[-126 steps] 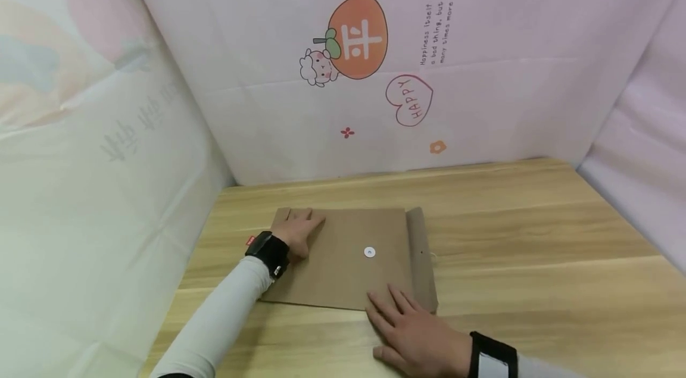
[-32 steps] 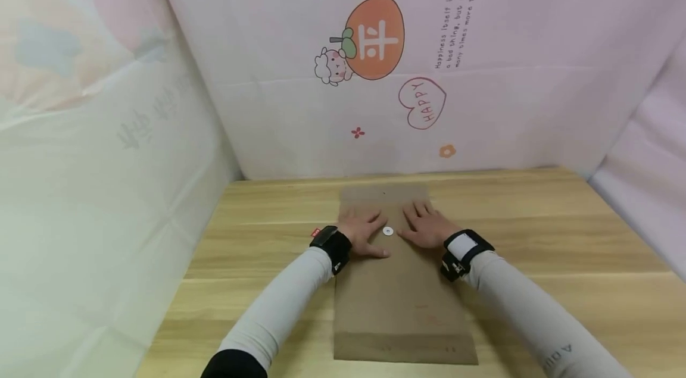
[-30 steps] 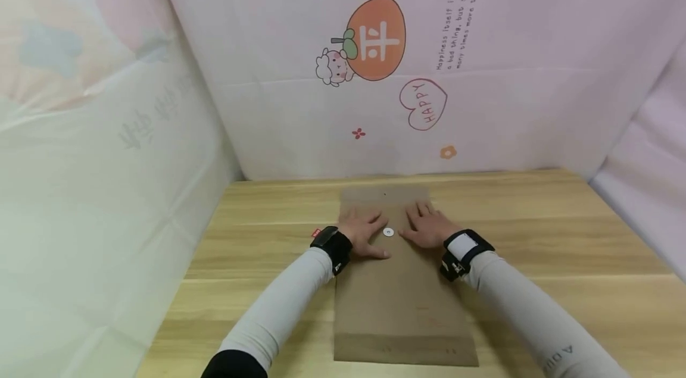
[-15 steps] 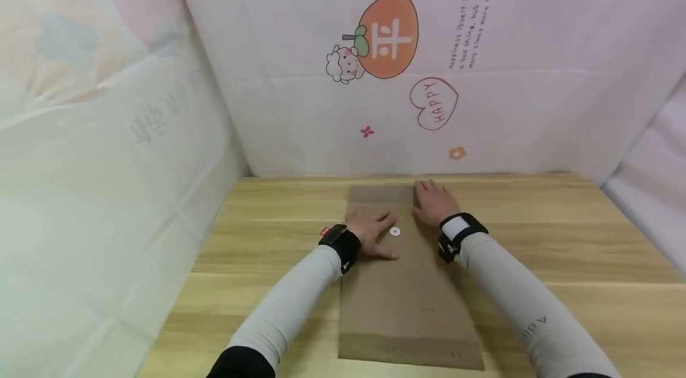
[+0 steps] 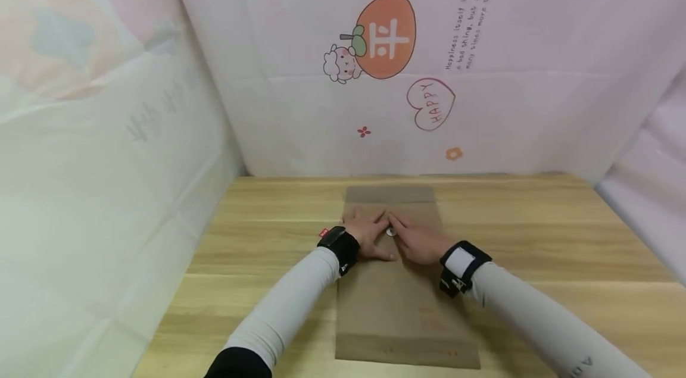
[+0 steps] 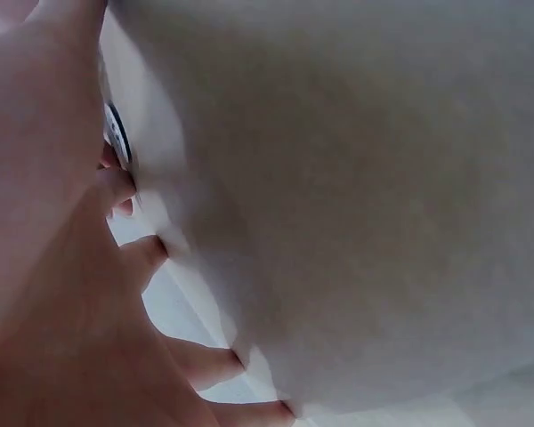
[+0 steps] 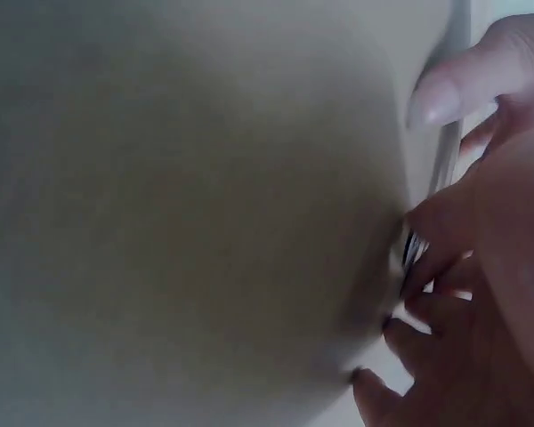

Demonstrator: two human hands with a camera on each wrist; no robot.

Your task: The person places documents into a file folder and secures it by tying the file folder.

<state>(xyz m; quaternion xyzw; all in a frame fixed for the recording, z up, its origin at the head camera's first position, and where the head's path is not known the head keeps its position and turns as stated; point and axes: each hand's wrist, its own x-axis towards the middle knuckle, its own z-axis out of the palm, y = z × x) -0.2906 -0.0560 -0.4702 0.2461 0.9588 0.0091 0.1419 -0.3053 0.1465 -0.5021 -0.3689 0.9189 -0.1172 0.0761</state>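
Observation:
A brown kraft paper document envelope (image 5: 396, 312) lies flat and lengthwise on the table, its flap (image 5: 388, 194) unfolded at the far end. My left hand (image 5: 367, 235) rests on it near the left edge with fingers spread; the left wrist view shows several fingertips on the paper. Beside that hand sits the white round button (image 5: 390, 232), partly covered by fingers. My right hand (image 5: 423, 242) is at the button with curled fingers, thumb and index finger pinching about it. In the right wrist view the button's dark edge (image 7: 411, 249) shows between the fingertips.
The wood-grain table (image 5: 552, 241) extends to both sides of the envelope. A small red tag (image 5: 324, 232) shows by the left wrist. Printed white cloth (image 5: 300, 128) hangs behind the table, with more cloth (image 5: 107, 217) along the left.
The envelope has turned from sideways to lengthwise. My right hand went to the flap's right edge, then came back toward me and left to the button. My left hand stays on the envelope.

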